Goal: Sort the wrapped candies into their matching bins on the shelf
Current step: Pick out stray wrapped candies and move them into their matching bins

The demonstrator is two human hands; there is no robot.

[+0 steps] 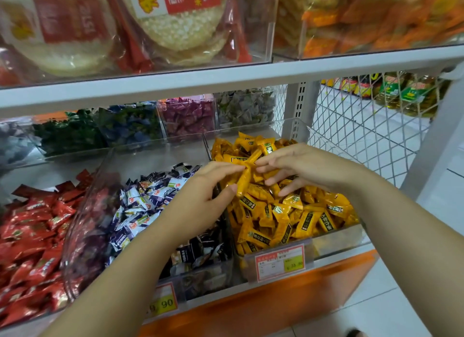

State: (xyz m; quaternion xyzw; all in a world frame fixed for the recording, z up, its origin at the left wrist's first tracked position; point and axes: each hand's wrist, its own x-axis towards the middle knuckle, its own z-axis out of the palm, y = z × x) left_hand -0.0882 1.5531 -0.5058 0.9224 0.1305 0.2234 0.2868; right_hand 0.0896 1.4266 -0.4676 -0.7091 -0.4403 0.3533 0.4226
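Yellow candy [244, 180] pinched by left hand [200, 201], right hand [303, 167] loosely spread, fingertips touching yellow pile [288, 212]

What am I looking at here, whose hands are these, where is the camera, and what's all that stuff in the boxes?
There is no machine here: a person works with bare hands, and the one picture comes from a camera worn on the head, looking forward and down. So the left hand and right hand are the wearer's own. They reach over a clear bin of yellow candies on a shop shelf. Beside it lie white and dark candies, then red candies; smaller bins behind hold green candies, blue candies and pink candies. The left hand pinches one yellow candy between thumb and finger. The right hand's fingers touch the pile; whether they hold anything is unclear.
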